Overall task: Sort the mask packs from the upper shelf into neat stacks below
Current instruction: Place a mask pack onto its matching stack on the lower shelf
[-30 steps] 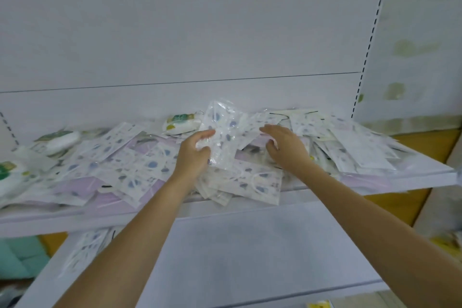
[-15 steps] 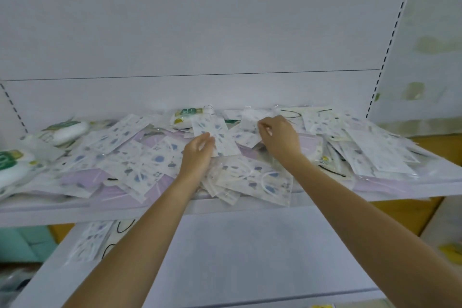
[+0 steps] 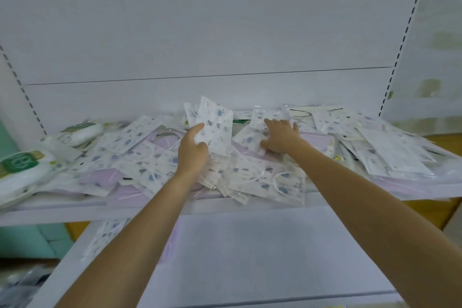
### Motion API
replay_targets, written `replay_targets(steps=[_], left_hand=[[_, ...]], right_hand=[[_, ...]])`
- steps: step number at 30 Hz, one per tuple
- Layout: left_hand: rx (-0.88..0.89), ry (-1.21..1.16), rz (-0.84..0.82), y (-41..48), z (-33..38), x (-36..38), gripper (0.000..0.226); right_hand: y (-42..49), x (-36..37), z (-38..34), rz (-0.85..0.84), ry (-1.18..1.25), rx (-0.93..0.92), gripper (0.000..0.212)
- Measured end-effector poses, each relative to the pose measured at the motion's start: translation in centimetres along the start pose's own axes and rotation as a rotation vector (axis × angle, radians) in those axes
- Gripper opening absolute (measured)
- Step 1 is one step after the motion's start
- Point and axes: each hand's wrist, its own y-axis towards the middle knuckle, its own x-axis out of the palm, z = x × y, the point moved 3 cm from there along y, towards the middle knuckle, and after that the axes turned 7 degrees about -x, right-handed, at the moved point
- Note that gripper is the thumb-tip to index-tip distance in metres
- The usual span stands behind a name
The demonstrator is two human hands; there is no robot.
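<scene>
Upper shelf [image 3: 50, 211]: mask pack [image 3: 216, 132] upright in left hand [image 3: 192, 155] (long axis near-vertical)

back panel [image 3: 225, 20]: white | slotted upright [image 3: 410, 20]: right | teal surface [image 3: 25, 240]: lower left

Upper shelf [image 3: 62, 215], white: covered by a loose, overlapping heap of mask packs [image 3: 262, 180], blue-speckled white ones over lilac packs [image 3: 100, 177], with green-and-white packets [image 3: 22, 167] at the left end. Lower shelf [image 3: 250, 257], white: a few speckled packs [image 3: 105, 235] at its left rear.
</scene>
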Motion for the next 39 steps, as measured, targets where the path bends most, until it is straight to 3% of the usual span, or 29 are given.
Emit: replay_targets(steps=[3, 7, 10, 13, 15, 18, 20, 22, 24, 27, 30, 33, 36, 39], left_hand=[[-0.015, -0.011, 0.041, -0.2, -0.1, -1.0, 0.054], [-0.017, -0.043, 0.014, -0.3, -0.1, -1.5, 0.044], [-0.052, -0.126, -0.016, -0.4, 0.3, -1.0, 0.042], [-0.083, -0.212, -0.115, -0.5, 1.0, 0.0, 0.041], [-0.047, -0.133, -0.143, -0.7, 0.9, 0.6, 0.039], [0.006, 0.037, -0.103, -0.6, 0.2, 0.7, 0.052], [0.023, 0.029, -0.085, -0.6, 0.0, 0.5, 0.054], [0.029, 0.011, -0.072, -0.5, -0.1, 0.0, 0.053], [0.035, 0.017, -0.058, -0.6, -0.2, -0.5, 0.052], [-0.004, -0.027, 0.009, -0.7, -0.6, -1.7, 0.051], [-0.047, -0.065, 0.066, -0.5, -1.3, -2.9, 0.043], [-0.130, -0.221, 0.018, -0.9, -1.1, -3.8, 0.025], [-0.209, -0.428, -0.077, -0.9, -0.9, -4.0, 0.035], [-0.121, -0.346, -0.097, -1.3, -1.0, -4.5, 0.019]], right_hand=[[0.7, 0.4, 0.1, 0.018, -0.050, 0.078, 0.040], [0.1, -0.6, -0.8, 0.350, 0.033, 0.051, 0.031], [-1.8, -1.7, -2.3, 0.586, 0.268, -0.120, 0.028], [-4.1, -1.0, -5.5, 0.419, 0.351, -0.412, 0.028], [-5.2, 0.4, -6.9, 0.265, 0.332, -0.522, 0.033], [-5.3, 0.1, -6.2, 0.300, 0.412, -0.392, 0.038], [-4.5, -0.3, -4.6, 0.281, 0.262, -0.219, 0.046], [-3.8, 0.1, -3.5, 0.136, 0.055, -0.115, 0.052], [-3.3, 0.9, -2.9, 0.074, -0.012, -0.074, 0.043], [-3.4, 0.7, -2.9, 0.249, 0.065, -0.026, 0.033], [-4.9, -0.1, -3.4, 0.532, 0.492, 0.019, 0.035], [-6.4, -0.6, -5.9, 0.615, 0.803, -0.164, 0.031], [-7.0, 0.3, -9.5, 0.363, 0.720, -0.444, 0.031], [-6.7, 1.9, -11.5, 0.213, 0.718, -0.553, 0.029]])
